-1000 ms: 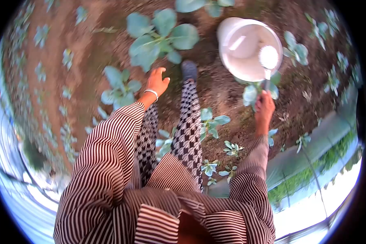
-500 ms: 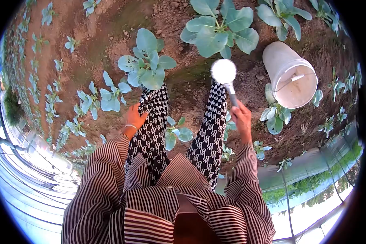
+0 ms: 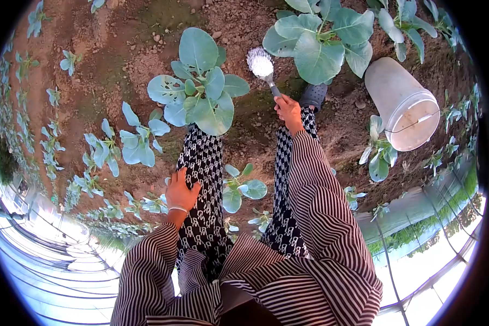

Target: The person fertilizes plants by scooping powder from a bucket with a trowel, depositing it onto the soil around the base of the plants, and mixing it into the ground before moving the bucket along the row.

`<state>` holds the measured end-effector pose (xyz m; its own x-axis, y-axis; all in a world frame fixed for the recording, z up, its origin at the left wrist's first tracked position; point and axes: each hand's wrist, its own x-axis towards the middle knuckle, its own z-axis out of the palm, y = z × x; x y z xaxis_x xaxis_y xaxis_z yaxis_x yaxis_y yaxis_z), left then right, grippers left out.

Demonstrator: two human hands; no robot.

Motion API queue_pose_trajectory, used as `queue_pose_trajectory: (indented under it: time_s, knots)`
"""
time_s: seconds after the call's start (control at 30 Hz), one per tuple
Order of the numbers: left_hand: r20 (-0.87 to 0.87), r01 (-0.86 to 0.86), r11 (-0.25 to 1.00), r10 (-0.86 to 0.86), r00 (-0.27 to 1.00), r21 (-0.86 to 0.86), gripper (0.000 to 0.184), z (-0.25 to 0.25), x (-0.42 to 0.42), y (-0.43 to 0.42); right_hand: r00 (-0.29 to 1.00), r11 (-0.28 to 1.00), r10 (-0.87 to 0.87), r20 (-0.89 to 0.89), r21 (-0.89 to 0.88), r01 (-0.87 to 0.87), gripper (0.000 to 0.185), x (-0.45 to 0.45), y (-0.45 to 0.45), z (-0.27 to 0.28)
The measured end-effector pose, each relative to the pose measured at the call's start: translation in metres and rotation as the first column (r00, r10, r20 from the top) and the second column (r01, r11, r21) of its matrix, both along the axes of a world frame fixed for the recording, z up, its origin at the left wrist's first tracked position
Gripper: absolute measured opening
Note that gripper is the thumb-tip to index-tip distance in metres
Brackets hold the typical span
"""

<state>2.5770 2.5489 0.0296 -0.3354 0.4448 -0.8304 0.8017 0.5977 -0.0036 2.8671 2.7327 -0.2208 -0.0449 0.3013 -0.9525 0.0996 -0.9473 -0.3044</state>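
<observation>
Right grip (image 3: pixel 289 114) holds scoop (image 3: pixel 269 80) by handle (image 3: pixel 275 90); white heap (image 3: pixel 259 62) beyond.

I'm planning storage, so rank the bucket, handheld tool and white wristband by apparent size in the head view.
1. Bucket, clearly largest.
2. Handheld tool.
3. White wristband, just a thin strip.

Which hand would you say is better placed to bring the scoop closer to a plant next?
Probably the right hand: it grips the scoop near a large plant, while the left hand, without a tool, is down at the trouser leg.
</observation>
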Motion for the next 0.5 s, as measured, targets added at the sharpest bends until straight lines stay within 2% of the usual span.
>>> queue_pose_trajectory:
  time_s: [0.17,0.33,0.5]
  knots:
    - [-0.010,0.048,0.999,-0.048,0.999,0.001,0.059,0.001,0.001,-0.001,0.997,0.999,0.041,0.066,0.032,-0.043,0.031,0.001,-0.004,-0.017]
    - [-0.003,0.019,1.000,-0.019,1.000,0.000,0.056,-0.002,0.002,-0.003,0.996,0.998,0.049,0.070,0.021,-0.051,0.032,0.007,-0.011,-0.024]
    - [-0.022,0.092,0.996,-0.092,0.996,-0.020,0.056,-0.003,0.007,0.001,0.999,1.000,0.013,0.041,0.026,-0.014,0.033,0.009,-0.015,-0.026]
